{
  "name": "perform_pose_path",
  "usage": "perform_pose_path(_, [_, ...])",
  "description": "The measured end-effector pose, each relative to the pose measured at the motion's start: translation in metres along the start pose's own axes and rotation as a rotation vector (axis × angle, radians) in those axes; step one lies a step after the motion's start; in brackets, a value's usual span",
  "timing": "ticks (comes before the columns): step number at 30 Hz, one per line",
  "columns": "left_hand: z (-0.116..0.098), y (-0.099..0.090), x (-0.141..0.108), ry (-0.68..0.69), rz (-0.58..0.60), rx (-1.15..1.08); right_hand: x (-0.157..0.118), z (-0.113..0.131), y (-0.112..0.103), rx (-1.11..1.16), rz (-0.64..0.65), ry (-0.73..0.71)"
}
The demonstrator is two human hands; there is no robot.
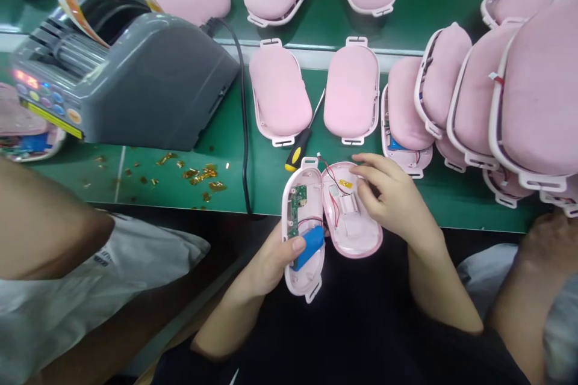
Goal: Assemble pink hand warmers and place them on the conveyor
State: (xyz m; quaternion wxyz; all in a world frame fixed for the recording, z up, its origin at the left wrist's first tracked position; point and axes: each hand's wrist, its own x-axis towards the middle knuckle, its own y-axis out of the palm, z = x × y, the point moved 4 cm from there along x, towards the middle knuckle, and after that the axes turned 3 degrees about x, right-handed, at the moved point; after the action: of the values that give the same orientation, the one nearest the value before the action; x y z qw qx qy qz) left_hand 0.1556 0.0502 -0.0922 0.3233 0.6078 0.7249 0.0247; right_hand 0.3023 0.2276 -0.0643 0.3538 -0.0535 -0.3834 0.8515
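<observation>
My left hand (271, 261) is closed around the white half-shell (304, 283) of an opened pink device, its thumb resting on the blue battery pack (312, 243) inside. Above the battery sits a green circuit board (295, 210). Beside this shell lies the opened pink padded half (361, 237), inner face up, with thin red and black wires (332, 174) and a small piece of yellow tape (345, 183). My right hand (392, 195) is over the upper right edge of that padded half, fingers extended and apart; whether the fingertips touch it I cannot tell.
A grey tape dispenser (149, 84) stands at left, its black cable (244, 132) crossing the green bench. Gold tape scraps (203, 174) lie nearby. A screwdriver (300, 147) lies between two closed pink devices. More devices (537, 90) are piled at right. People sit on both sides.
</observation>
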Motion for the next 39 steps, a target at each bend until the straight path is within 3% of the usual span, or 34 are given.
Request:
perform_pose_path(2, [-0.003,0.003,0.002,0.039,0.015,0.022,0.004,0.003,0.005,-0.060,0.030,-0.028])
perform_pose_path(6, [-0.002,0.002,0.000,0.072,0.016,0.132,0.016,0.012,0.014,-0.138,-0.055,0.016])
perform_pose_path(12, [-0.003,0.004,0.000,0.032,0.017,0.045,0.020,0.025,0.016,-0.127,0.038,-0.015])
perform_pose_path(17, [-0.007,0.005,0.003,0.088,0.037,0.100,0.009,0.029,0.018,-0.302,0.096,0.040])
perform_pose_path(22, [-0.002,0.004,0.002,0.064,-0.013,0.081,0.006,0.033,0.016,-0.097,0.184,-0.069])
perform_pose_path(25, [-0.001,0.003,0.001,0.099,-0.003,0.083,0.001,0.030,0.012,-0.068,0.128,-0.049])
perform_pose_path(32, [0.005,0.000,-0.001,0.036,-0.041,0.094,-0.010,0.033,0.016,-0.382,-0.067,-0.094])
perform_pose_path(36, [0.007,0.002,0.001,0.052,-0.108,-0.008,-0.015,0.031,0.007,-0.195,-0.146,-0.168])
perform_pose_path(39, [0.007,0.004,0.003,0.070,-0.125,-0.041,-0.020,0.032,0.005,-0.010,-0.135,-0.241])
